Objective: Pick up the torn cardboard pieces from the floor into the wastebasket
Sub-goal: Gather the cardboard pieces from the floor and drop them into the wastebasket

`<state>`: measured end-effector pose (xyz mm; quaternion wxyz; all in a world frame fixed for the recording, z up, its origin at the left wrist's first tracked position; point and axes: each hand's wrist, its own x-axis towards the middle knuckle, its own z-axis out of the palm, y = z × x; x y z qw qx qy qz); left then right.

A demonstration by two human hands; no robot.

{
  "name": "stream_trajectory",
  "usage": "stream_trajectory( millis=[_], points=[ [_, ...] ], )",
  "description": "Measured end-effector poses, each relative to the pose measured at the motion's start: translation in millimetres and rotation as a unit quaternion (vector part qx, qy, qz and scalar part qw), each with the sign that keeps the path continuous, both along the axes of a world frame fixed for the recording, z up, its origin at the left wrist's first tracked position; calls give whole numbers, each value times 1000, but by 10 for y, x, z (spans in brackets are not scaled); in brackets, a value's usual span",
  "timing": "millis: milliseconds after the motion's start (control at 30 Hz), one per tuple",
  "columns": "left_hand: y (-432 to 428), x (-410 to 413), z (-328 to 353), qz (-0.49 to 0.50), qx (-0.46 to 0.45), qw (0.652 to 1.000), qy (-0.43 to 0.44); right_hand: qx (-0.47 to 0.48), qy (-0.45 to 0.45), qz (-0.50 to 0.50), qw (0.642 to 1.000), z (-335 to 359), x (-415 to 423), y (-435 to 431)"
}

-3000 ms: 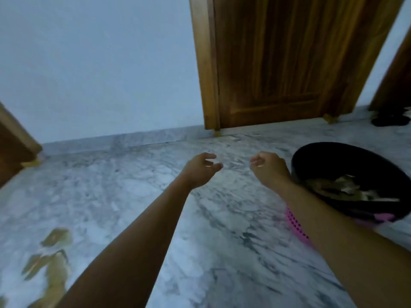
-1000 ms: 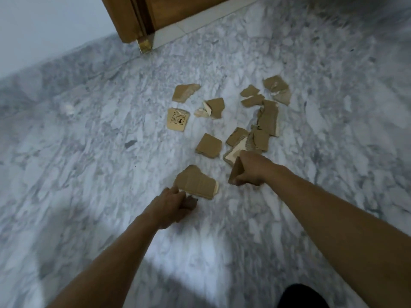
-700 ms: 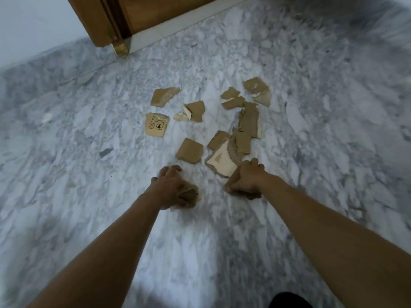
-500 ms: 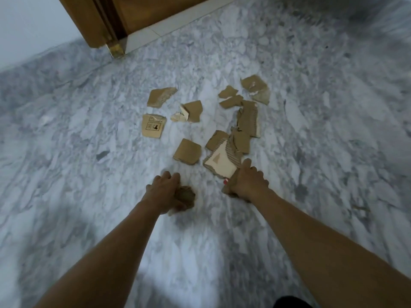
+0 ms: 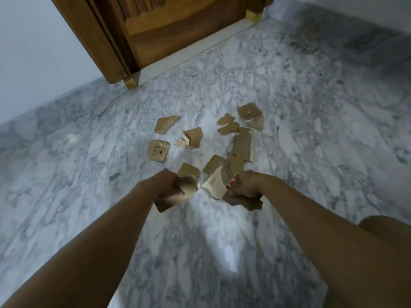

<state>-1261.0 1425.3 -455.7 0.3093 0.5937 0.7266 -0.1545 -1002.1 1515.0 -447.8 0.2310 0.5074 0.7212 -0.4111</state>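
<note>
Several torn brown cardboard pieces lie scattered on the marble floor [image 5: 311, 152]. Among them are a printed square piece [image 5: 158, 150], a long corrugated strip [image 5: 243, 146] and a pale-faced piece [image 5: 214, 182]. My left hand [image 5: 164, 185] is shut on a crumpled cardboard piece [image 5: 185, 187] lifted just off the floor. My right hand [image 5: 246, 184] is shut on another dark cardboard piece [image 5: 244, 202] that hangs below the fist. The wastebasket is out of view.
A wooden door [image 5: 178, 25] and its frame [image 5: 104, 41] stand at the back, beside a pale wall [image 5: 33, 63]. My knee [image 5: 387, 227] shows at the lower right.
Both hands closed on cardboard pieces and lifted them slightly from the floor. The view turned from the wastebasket to the scattered pile and then tilted up toward the door.
</note>
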Motion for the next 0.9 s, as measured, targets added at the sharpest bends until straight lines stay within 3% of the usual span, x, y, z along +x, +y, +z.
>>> stream_trajectory(
  millis=[167, 267, 433, 500, 567, 633, 700, 900],
  points=[
    [379, 43, -161, -77, -10, 994, 79, 32, -14, 35, 999, -105, -320, 151],
    [481, 74, -427, -100, 25, 994, 25, 30, -68, 41, 996, -405, -574, 132],
    [551, -49, -784, -187, 95, 978, 9, 139, -84, -92, 982, -745, -766, -50],
    [580, -112, -832, -215, 106, 970, 27, 116, -75, -151, 979, -830, -830, -38],
    [592, -126, -861, -190, 107, 976, -5, 76, -71, -217, 971, -841, -860, -37],
    [594, -169, -886, -115, 94, 984, -97, 59, -59, -263, 961, -816, -901, -52],
    [583, -243, -902, -50, 52, 983, -166, 52, -56, -216, 973, -765, -895, -88],
    [712, -923, -701, -119, -13, 987, -111, -60, -66, -111, 990, -421, -992, -61]
  ],
)
